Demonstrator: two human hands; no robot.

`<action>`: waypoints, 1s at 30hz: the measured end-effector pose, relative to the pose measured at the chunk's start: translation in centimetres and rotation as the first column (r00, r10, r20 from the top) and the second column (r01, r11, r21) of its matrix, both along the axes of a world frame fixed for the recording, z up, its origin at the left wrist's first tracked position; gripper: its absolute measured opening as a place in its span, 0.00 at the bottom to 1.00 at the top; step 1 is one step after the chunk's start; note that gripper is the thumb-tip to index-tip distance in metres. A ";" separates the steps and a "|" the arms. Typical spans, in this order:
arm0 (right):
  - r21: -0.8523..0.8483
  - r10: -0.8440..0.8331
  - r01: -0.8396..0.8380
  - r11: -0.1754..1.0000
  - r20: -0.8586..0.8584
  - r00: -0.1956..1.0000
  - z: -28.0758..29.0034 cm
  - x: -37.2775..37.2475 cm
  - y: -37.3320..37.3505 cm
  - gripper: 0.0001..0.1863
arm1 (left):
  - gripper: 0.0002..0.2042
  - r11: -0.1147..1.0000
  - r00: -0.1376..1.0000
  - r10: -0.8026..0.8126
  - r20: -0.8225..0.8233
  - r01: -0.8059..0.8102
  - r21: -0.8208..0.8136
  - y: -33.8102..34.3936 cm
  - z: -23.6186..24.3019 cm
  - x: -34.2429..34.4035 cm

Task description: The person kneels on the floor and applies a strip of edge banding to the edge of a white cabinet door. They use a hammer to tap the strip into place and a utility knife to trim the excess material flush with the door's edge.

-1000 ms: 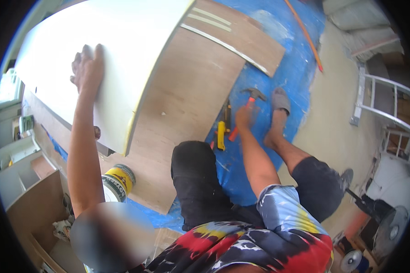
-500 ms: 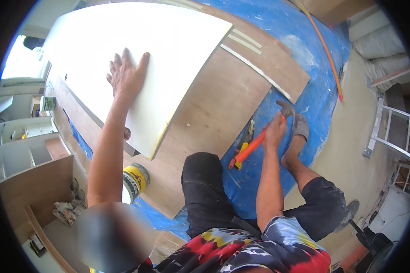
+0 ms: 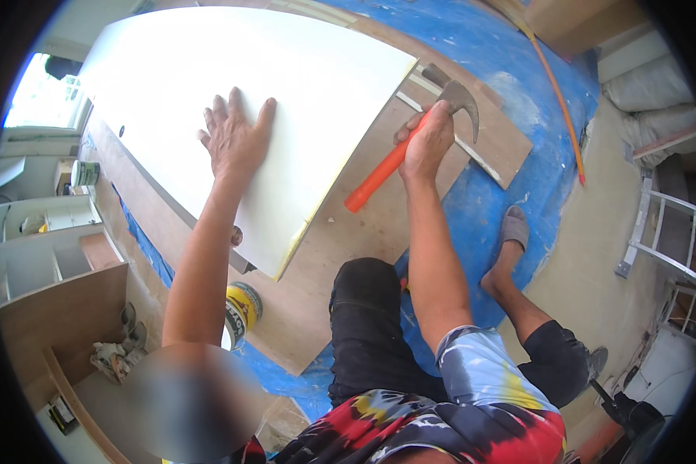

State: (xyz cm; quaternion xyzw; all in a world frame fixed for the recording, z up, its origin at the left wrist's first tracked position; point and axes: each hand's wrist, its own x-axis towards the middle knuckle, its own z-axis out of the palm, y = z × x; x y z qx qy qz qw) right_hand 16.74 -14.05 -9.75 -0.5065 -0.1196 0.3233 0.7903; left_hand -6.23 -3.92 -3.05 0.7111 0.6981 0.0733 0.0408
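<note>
A white board with a pale yellow strip along its right edge lies raised over plywood sheets on blue plastic sheeting. My left hand rests flat on the board, fingers spread, with nothing held. My right hand is wrapped round the orange handle of a claw hammer near its dark head, just beyond the board's right edge. The handle slants down toward my left; the claw points right. A small bit of orange and yellow on the sheeting is mostly hidden by my right arm.
A labelled bucket stands below the board. Open cabinet boxes line the left. An orange rod lies at upper right, near wrapped bundles. A metal ladder and a black fan stand are at right. My slippered foot rests on the sheeting.
My right hand has raised the hammer from beside the tools on the sheeting to beside the board's edge. My left hand stays spread on the board. The view has shifted slightly.
</note>
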 end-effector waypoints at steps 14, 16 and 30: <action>0.071 0.125 -0.117 0.991 -0.130 0.984 -1.3 1.6 0.6 0.25 | 0.43 1.000 1.000 -0.028 0.013 0.028 0.014 -0.2 -0.1 -0.1; 0.009 0.151 -0.151 0.988 -0.107 0.983 -1.3 1.7 0.9 0.25 | 0.44 1.000 1.000 -0.025 0.010 0.024 0.009 -0.2 -0.1 -0.1; 0.008 0.109 -0.109 0.994 -0.097 0.989 -0.5 1.4 0.7 0.26 | 0.44 0.999 0.999 -0.041 0.022 0.040 0.033 0.0 -0.5 -0.5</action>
